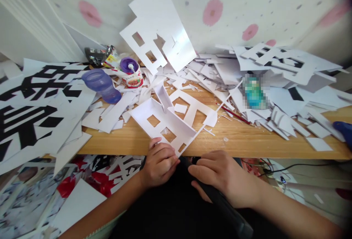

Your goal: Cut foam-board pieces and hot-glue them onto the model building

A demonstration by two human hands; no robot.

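My left hand [162,164] is closed on the near corner of a white cut-out foam board piece [144,112], at the front edge of the table. The piece has square openings and upright side walls. A thin white strip [199,131] runs along its right edge and on towards the back right. My right hand [220,175] grips a long black tool [231,213] just off the table edge, a little right of the left hand. The tool's working end is hidden, so its kind cannot be made out. Behind the piece lies another flat white cut-out [203,109].
A large white cut-out sheet [176,44] leans against the wall. Behind the piece are a purple cup [103,85] and a paper food tub [132,79]. Black-printed sheets [41,103] lie left. Scraps [214,70] and a blurred-out object [254,92] are right.
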